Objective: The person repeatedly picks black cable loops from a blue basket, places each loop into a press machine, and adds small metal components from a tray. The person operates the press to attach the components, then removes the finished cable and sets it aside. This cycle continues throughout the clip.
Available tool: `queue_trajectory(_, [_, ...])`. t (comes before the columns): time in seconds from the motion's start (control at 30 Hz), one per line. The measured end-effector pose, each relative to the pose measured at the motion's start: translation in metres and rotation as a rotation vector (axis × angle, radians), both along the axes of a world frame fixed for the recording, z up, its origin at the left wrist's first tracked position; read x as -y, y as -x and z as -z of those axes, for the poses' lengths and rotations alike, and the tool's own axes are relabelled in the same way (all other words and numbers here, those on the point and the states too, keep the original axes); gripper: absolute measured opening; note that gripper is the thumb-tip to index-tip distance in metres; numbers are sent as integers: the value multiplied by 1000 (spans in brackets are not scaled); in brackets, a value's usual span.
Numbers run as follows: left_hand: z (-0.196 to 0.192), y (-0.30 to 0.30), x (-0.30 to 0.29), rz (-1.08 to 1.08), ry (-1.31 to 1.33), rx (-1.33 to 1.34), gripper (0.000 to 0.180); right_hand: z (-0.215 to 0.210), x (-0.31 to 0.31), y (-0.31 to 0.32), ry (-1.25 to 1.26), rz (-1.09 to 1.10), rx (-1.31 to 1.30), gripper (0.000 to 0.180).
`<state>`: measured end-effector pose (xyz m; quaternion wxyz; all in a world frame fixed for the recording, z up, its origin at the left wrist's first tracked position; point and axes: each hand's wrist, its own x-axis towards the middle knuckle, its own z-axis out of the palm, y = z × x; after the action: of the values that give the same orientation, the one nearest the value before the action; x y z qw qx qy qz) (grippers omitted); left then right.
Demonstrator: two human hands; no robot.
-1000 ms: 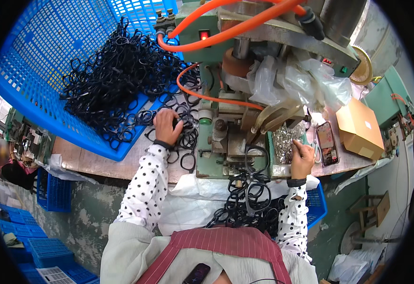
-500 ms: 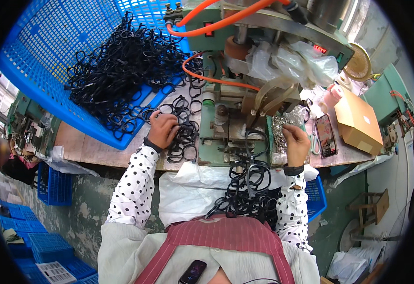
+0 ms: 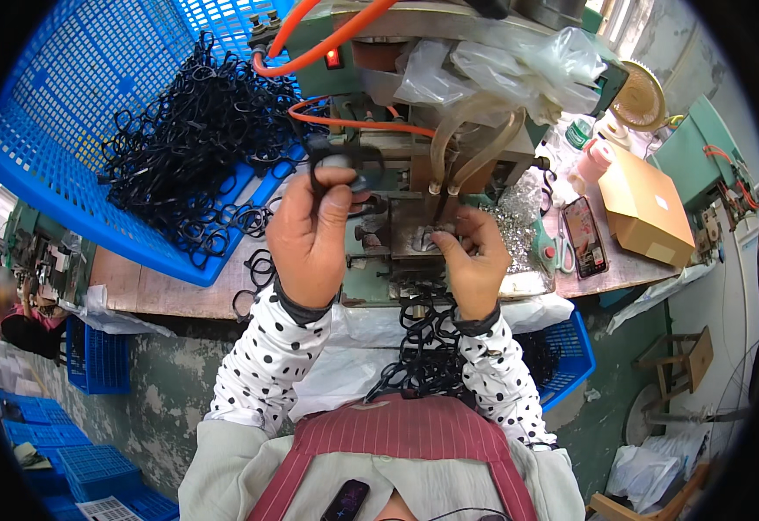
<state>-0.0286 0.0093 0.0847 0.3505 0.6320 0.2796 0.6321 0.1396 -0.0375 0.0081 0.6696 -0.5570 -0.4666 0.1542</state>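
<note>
My left hand [image 3: 308, 247] is raised left of the machine's work spot, thumb and fingers pinched on a black looped strap [image 3: 369, 160], smeared by motion. My right hand [image 3: 477, 260] is at the metal block [image 3: 410, 215] of the green press machine [image 3: 358, 293], its thumb and fingers closed on a small metal piece [image 3: 429, 238] that is partly hidden. Two clear tubes [image 3: 494, 148] hang just above that hand. Beside it, to the right, lies a heap of small shiny metal parts [image 3: 523, 208]. Linked black loops [image 3: 427, 343] hang over the table's front edge between my forearms.
A big blue basket [image 3: 41, 187] with a pile of black loops [image 3: 193, 130] stands at the left. Scissors [image 3: 560, 250], a phone [image 3: 584, 236] and a cardboard box [image 3: 646, 204] lie at the right. Orange hoses [image 3: 371, 126] cross the machine. Another blue basket [image 3: 577, 360] is below, right.
My left hand has lifted a black loop from the table and come right, toward the machine. My right hand has moved left from the metal parts to the block. The view has shifted.
</note>
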Motion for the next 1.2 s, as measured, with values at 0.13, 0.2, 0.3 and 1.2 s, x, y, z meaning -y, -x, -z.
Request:
queue_trajectory(0.13, [3, -1, -2, -48, -27, -71, 17, -1, -10, 11, -59, -54, -234, 40])
queue_trajectory(0.2, [8, 4, -1, -120, -46, -189, 16, -2, -11, 14, -102, -63, -282, 42])
queue_trajectory(0.3, [16, 10, 9, 67, -452, -467, 29, 5, -14, 15, -182, -16, -262, 37])
queue_trajectory(1.2, [82, -20, 23, 329, -730, -574, 41, 85, -36, -64, 352, 228, 1280, 12])
